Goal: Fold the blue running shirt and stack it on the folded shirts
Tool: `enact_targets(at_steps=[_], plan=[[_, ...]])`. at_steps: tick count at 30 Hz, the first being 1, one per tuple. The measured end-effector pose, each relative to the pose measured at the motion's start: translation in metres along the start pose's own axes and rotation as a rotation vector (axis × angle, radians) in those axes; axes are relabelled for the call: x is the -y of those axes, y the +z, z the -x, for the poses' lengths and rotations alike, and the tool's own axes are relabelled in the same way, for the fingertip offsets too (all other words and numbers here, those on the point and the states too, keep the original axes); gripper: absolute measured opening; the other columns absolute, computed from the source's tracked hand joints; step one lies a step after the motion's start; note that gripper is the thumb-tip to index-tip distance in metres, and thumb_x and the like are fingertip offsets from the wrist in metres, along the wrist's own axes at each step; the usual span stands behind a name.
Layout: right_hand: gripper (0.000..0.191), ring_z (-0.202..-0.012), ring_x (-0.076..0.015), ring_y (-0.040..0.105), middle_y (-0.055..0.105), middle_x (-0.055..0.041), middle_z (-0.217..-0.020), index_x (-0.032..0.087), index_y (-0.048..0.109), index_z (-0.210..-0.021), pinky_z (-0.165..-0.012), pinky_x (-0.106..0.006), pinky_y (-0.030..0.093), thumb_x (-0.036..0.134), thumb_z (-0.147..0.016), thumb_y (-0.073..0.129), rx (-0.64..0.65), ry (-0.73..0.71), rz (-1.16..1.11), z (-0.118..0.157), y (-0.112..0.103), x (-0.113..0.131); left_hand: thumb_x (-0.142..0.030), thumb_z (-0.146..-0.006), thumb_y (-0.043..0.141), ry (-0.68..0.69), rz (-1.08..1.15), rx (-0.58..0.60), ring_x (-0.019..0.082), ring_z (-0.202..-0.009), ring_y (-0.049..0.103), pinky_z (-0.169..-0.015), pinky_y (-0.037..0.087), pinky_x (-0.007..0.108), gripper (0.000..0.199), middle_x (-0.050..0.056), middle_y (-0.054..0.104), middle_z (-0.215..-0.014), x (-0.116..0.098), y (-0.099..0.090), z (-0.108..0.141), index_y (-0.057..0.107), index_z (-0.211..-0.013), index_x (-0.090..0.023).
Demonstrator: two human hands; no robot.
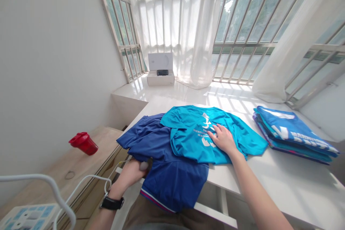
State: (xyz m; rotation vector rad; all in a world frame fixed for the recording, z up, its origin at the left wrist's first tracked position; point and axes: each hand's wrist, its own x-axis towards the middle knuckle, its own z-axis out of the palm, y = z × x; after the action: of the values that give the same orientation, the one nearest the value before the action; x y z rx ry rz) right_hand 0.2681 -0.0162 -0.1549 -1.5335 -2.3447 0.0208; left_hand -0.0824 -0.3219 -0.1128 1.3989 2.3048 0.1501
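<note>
A turquoise T-shirt (pixel 199 136) with white print lies spread on the white table top (pixel 283 179), overlapping a dark blue shirt (pixel 169 176) with a striped hem. My right hand (pixel 223 138) rests flat on the turquoise shirt, fingers apart, holding nothing. At the near edge, my left hand (pixel 129 176), with a black watch (pixel 111 203) on its wrist, meets the dark blue shirt. Its fingers are hidden by the fabric. To the right sits a stack of folded shirts (pixel 292 136), out of reach of either hand's fingertips.
A white box (pixel 160 78) with a dark object on it stands on the sill by sheer curtains and barred windows. A red cup (pixel 84 143) lies on a wooden cabinet (pixel 81 176) at left. A power strip (pixel 29 217) and white cables sit at lower left.
</note>
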Motion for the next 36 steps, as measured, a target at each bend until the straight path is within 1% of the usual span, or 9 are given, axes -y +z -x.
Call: enact_targets(at_steps=[4, 8, 13, 17, 21, 24, 27, 30, 36], plan=[[0.057, -0.136, -0.033, 0.045, 0.051, -0.016, -0.146, 0.017, 0.059, -0.136, -0.112, -0.049, 0.035, 0.055, -0.096, 0.045, -0.029, -0.012, -0.01, 0.0, 0.005, -0.001, -0.029, -0.083, 0.059, 0.16, 0.101, -0.04, 0.026, -0.092, 0.067, -0.079, 0.044, 0.029, 0.014, 0.007, 0.071, -0.094, -0.002, -0.011, 0.024, 0.064, -0.092, -0.019], [0.058, -0.135, -0.0359, 0.044, 0.051, -0.0192, -0.143, 0.015, 0.058, -0.135, -0.109, -0.053, 0.038, 0.055, -0.094, 0.048, -0.106, 0.006, -0.036, 0.001, 0.002, 0.002, -0.04, -0.087, 0.063, 0.293, 0.432, 0.008, 0.019, -0.077, 0.064, -0.071, 0.045, 0.026, 0.026, 0.0, 0.069, -0.087, -0.013, -0.025, 0.035, 0.058, -0.106, -0.023], [0.052, -0.14, -0.0368, 0.036, 0.048, -0.0204, -0.145, 0.015, 0.057, -0.133, -0.111, -0.057, 0.036, 0.05, -0.097, 0.046, -0.367, -0.106, -0.142, 0.007, -0.021, 0.026, -0.058, -0.084, 0.066, 0.293, 0.872, 0.111, 0.021, -0.082, 0.067, -0.068, 0.052, 0.027, 0.042, 0.003, 0.07, -0.089, -0.037, -0.027, 0.011, 0.057, -0.101, -0.02], [0.046, -0.141, -0.0348, 0.036, 0.049, -0.0187, -0.144, 0.016, 0.057, -0.132, -0.112, -0.056, 0.037, 0.046, -0.098, 0.05, -0.411, -0.259, -0.255, 0.022, -0.039, 0.065, -0.065, -0.082, 0.066, 0.228, 1.042, 0.194, 0.023, -0.089, 0.068, -0.072, 0.057, 0.031, 0.05, 0.005, 0.071, -0.092, -0.052, -0.026, -0.006, 0.059, -0.097, -0.018], [0.032, -0.135, -0.0339, 0.044, 0.054, -0.0161, -0.138, 0.02, 0.062, -0.123, -0.109, -0.056, 0.042, 0.038, -0.098, 0.054, -0.326, -0.368, -0.407, 0.046, -0.052, 0.115, -0.07, -0.083, 0.06, 0.19, 1.033, 0.191, 0.022, -0.083, 0.067, -0.064, 0.056, 0.028, 0.055, 0.005, 0.07, -0.086, -0.06, -0.03, -0.015, 0.064, -0.092, -0.016], [0.022, -0.112, -0.0234, 0.061, 0.063, -0.011, -0.12, 0.023, 0.064, -0.116, -0.096, -0.04, 0.053, 0.031, -0.1, 0.051, -0.103, -0.496, -0.634, 0.065, -0.063, 0.154, -0.073, -0.081, 0.061, 0.184, 1.016, 0.165, 0.022, -0.079, 0.066, -0.06, 0.055, 0.027, 0.06, 0.005, 0.069, -0.083, -0.063, -0.031, -0.021, 0.067, -0.095, -0.015], [0.024, -0.103, -0.0198, 0.064, 0.064, -0.0081, -0.115, 0.024, 0.064, -0.121, -0.089, -0.033, 0.055, 0.028, -0.099, 0.056, 0.135, -0.6, -0.712, 0.079, -0.07, 0.185, -0.07, -0.082, 0.061, 0.216, 1.021, 0.15, 0.023, -0.082, 0.066, -0.062, 0.057, 0.029, 0.06, 0.006, 0.069, -0.089, -0.066, -0.031, -0.025, 0.068, -0.103, -0.015], [0.029, -0.1, -0.0197, 0.065, 0.063, -0.0085, -0.114, 0.023, 0.062, -0.126, -0.089, -0.033, 0.054, 0.022, -0.097, 0.057, 0.214, -0.543, -0.705, 0.08, -0.064, 0.202, -0.067, -0.084, 0.06, 0.264, 1.004, 0.132, 0.024, -0.085, 0.067, -0.065, 0.058, 0.031, 0.059, 0.007, 0.07, -0.094, -0.068, -0.03, -0.028, 0.066, -0.112, -0.016], [0.011, -0.088, -0.0174, 0.065, 0.066, -0.0044, -0.098, 0.021, 0.071, -0.101, -0.079, -0.03, 0.054, 0.019, -0.091, 0.068, 0.241, -0.417, -0.819, 0.066, -0.059, 0.207, -0.059, -0.094, 0.05, 0.392, 0.859, 0.065, 0.02, -0.077, 0.066, -0.065, 0.055, 0.028, 0.048, 0.005, 0.07, -0.092, -0.069, -0.028, -0.031, 0.064, -0.114, -0.017]])
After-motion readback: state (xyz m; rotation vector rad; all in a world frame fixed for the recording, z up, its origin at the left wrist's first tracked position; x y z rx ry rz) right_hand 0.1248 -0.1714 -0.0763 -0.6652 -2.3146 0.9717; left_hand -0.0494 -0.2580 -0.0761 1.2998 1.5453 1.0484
